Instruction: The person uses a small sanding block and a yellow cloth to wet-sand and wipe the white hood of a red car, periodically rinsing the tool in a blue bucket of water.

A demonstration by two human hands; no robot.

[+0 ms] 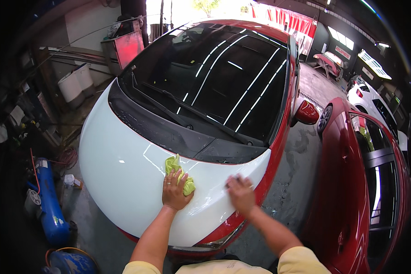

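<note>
A white car hood (118, 182) with a glossy surface fills the middle of the head view, on a car with red sides. My left hand (174, 192) presses a crumpled yellow-green cloth (172, 163) against the hood, fingers closed over part of it. To the right, my right hand (241, 194) is over the hood's right side near the red fender (271, 171). Motion blurs its fingers, and a small dark patch shows at their tips. Whether that hand holds anything is unclear. Light streaks reflect off the hood around both hands.
Beyond the hood lie the wipers (169, 96) and dark windshield (223, 77). A red side mirror (307, 113) sticks out on the right, facing another red car (347, 182). At left stand a blue tank (52, 205) and white bins (75, 84).
</note>
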